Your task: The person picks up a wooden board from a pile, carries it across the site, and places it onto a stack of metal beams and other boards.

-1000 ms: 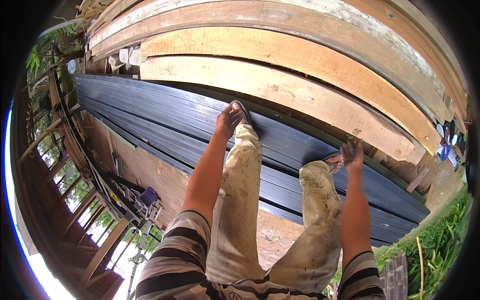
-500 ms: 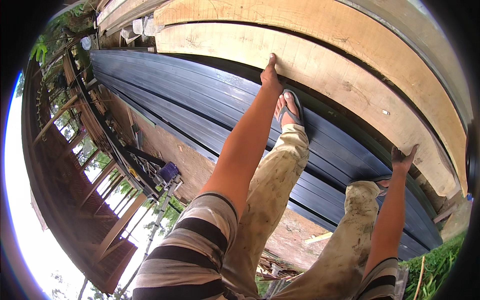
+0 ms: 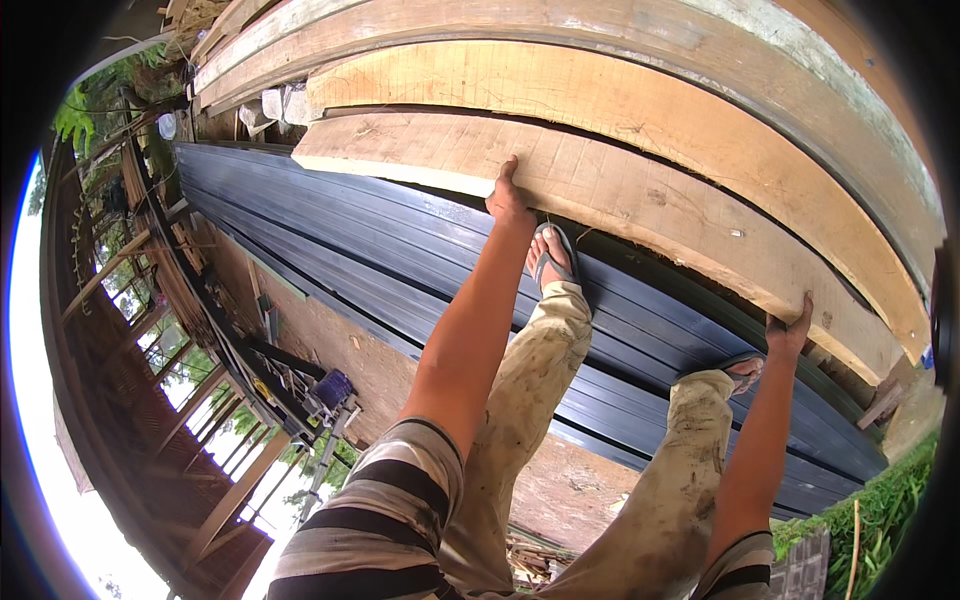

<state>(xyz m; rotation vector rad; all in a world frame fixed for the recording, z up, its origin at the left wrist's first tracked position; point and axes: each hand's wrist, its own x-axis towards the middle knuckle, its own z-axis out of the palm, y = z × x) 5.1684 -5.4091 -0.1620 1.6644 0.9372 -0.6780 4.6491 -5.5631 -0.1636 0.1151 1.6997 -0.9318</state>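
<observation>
A thick, pale wooden plank [image 3: 610, 185] lies crosswise in front of me. My left hand [image 3: 508, 190] grips its near edge left of the middle, thumb on the top face and fingers hidden underneath. Closer to the plank's right end, my right hand [image 3: 790, 330] holds the same edge, its thumb up over the top and the other fingers mostly out of sight below. The plank is tilted, so its near side face shows, and a dark gap separates part of it from the yellower plank [image 3: 560, 75] behind.
Under my sandalled feet lies a stack of dark blue-grey metal sheets [image 3: 350, 215]. More boards [image 3: 420, 35] lie beyond the planks. A brown earth floor [image 3: 560, 490] shows below the sheets, with grass [image 3: 885, 525] at lower right and a timber-framed structure [image 3: 130, 400] at left.
The held plank has come toward me and tilted, its near side face now showing. Both hands have moved with it, and the view has shifted to show more boards at the back.
</observation>
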